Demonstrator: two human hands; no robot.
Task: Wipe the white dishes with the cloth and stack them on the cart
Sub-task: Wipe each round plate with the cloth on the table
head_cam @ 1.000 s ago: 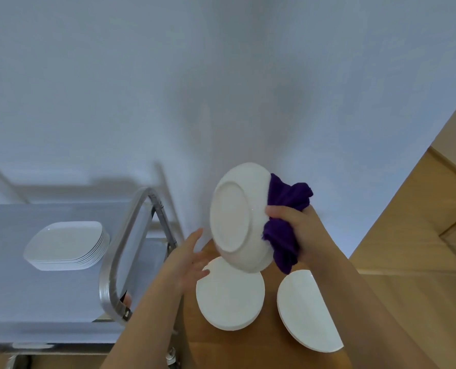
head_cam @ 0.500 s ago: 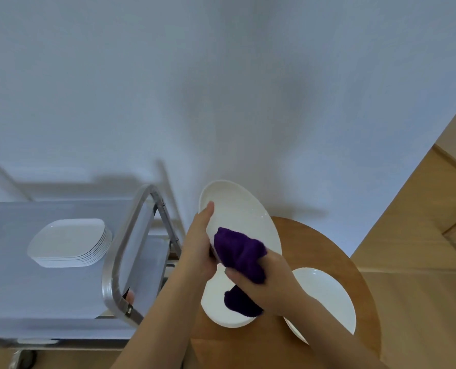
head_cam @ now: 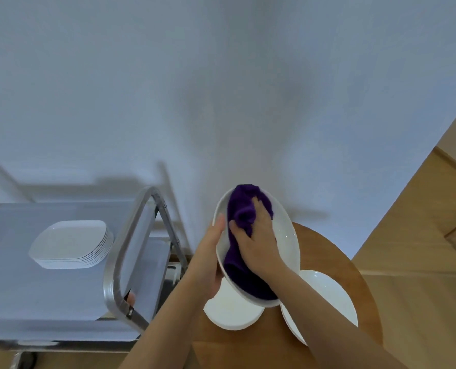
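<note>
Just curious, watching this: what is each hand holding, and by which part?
The left hand holds a white dish by its left rim, thumb over the edge. The right hand presses a purple cloth into the dish, fingers gripping its bunched middle.

Deep purple cloth (head_cam: pixel 244 217) on a plain white dish (head_cam: pixel 285 235); light wooden table (head_cam: pixel 325 251), cart (head_cam: pixel 131 235) seemingly silver-grey.
</note>
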